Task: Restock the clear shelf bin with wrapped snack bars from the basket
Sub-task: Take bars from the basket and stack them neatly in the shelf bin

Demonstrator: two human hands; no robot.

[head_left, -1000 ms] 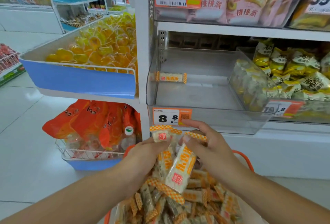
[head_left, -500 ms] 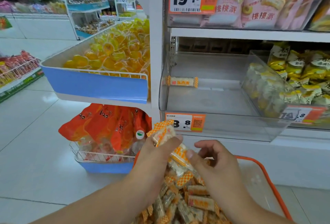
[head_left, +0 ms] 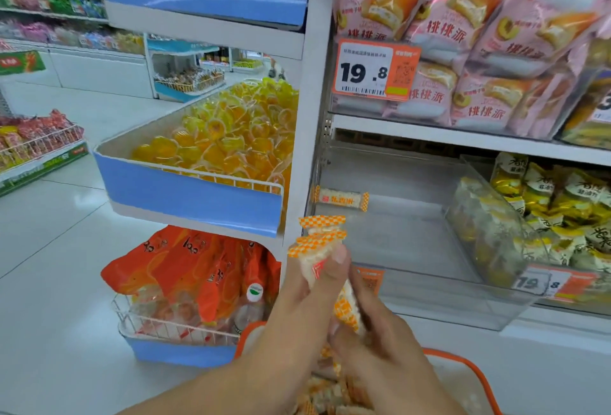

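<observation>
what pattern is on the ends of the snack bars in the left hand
Orange-and-white checks on the crimped ends of the snack bars gripped by the left hand; head view.

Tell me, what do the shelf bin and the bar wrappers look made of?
Bin: clear, glossy hard plastic, probably acrylic; the shelf shows through its walls. Wrappers: thin printed plastic film, it seems; they crinkle at the orange-checked ends in the left hand.

"19.8" on orange price tag (head_left: 375, 70)

Yellow jelly cups (head_left: 228, 137) fill a blue-fronted tray (head_left: 185, 195); orange packets (head_left: 198, 269) sit in a wire rack (head_left: 172, 332) below. Pink cake bags (head_left: 469, 34) stand above an orange 19.8 price tag (head_left: 373, 69); yellow-wrapped packs (head_left: 555, 203), possibly cakes, lie right.
</observation>
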